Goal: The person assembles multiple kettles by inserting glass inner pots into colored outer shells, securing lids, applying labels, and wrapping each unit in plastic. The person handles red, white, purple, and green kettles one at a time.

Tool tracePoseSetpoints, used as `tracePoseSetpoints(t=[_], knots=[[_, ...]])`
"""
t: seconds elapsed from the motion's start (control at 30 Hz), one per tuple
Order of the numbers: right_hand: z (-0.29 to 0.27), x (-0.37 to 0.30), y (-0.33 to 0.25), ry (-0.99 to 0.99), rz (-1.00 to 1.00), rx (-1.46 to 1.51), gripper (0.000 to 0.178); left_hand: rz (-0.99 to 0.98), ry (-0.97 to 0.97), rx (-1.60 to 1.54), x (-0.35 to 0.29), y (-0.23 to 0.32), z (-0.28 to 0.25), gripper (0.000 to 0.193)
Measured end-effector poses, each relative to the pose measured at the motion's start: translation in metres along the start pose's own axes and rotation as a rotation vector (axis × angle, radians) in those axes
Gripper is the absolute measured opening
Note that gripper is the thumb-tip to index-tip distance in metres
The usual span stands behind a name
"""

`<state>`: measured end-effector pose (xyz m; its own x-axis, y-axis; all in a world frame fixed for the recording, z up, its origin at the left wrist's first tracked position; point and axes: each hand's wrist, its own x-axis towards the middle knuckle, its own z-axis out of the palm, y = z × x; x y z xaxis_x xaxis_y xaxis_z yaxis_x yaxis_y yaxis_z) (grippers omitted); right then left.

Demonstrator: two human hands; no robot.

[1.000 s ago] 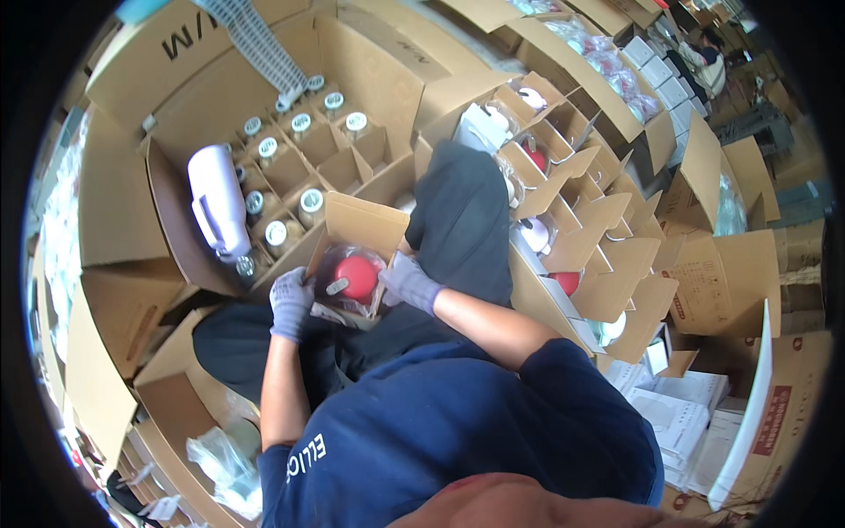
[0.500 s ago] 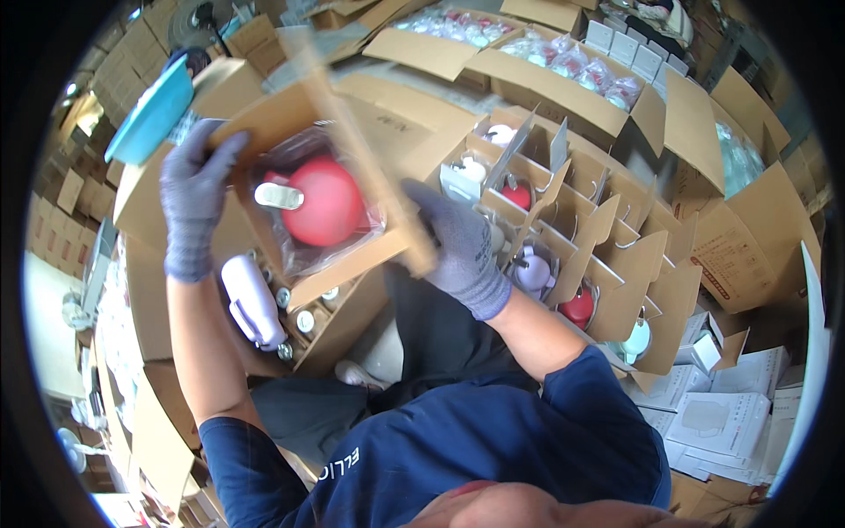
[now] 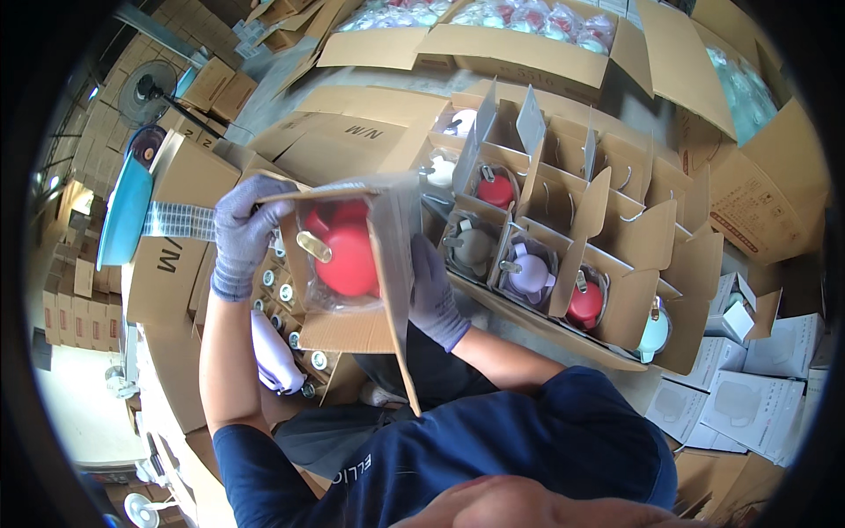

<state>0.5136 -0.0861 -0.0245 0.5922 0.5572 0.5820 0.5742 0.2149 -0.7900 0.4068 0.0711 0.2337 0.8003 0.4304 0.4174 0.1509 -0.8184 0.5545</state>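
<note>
My left hand (image 3: 248, 224), in a grey knit glove, grips the far left edge of an open cardboard box (image 3: 343, 330). The box is held up and tilted, its opening facing me. Inside, wrapped in clear plastic, is a rounded red bottle-like item (image 3: 350, 268) with a pale, shiny loop on top; its lower part is hidden. My gloved right hand (image 3: 431, 295) holds the right side of the box, its fingertips partly hidden behind it. Below the box, a lilac bottle (image 3: 275, 354) lies over a carton of upright containers with round silvery ends (image 3: 286, 293).
At right stands a divided carton (image 3: 563, 308), with red, lilac, grey, white and mint items in some cells. Farther back, large cartons (image 3: 502, 66) hold bagged items. White boxes (image 3: 739, 405) are stacked at near right. A blue basin (image 3: 123, 216) and a fan (image 3: 148, 92) are at left.
The held box has turned and come nearer to me, and a long flap now hangs toward my body. Both hands have kept hold of it. The view has shifted too.
</note>
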Motion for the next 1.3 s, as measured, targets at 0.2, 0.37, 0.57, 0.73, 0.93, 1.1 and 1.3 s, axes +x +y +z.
tracePoseSetpoints(t=[0.2,0.37,0.57,0.73,0.93,1.1,1.3], knots=[[0.0,-0.019,0.012,-0.04,-0.066,-0.045,0.071,-0.071,-0.11,0.048,0.015,-0.029,0.012,0.02],[0.0,0.02,0.013,0.031,-0.013,-0.013,0.078,-0.295,-0.165,0.088,0.082,-0.054,0.037,0.031],[0.015,0.05,0.067,0.123,0.034,-0.236,0.086,-0.231,-0.001,0.444,0.15,-0.074,0.049,0.059],[0.005,0.031,0.088,0.063,0.332,-0.102,0.104,-0.708,-0.158,0.331,0.052,-0.117,0.048,0.057],[0.008,0.036,0.07,-0.046,0.363,-0.019,0.095,-0.876,-0.324,-0.163,-0.054,-0.145,0.157,0.066],[0.007,0.029,0.065,0.036,0.382,-0.127,0.071,-0.757,-0.522,0.036,-0.03,-0.165,0.167,0.078],[0.04,-0.001,0.076,0.045,0.078,-0.342,0.064,-0.875,-0.553,-0.215,-0.058,-0.219,0.179,0.065]])
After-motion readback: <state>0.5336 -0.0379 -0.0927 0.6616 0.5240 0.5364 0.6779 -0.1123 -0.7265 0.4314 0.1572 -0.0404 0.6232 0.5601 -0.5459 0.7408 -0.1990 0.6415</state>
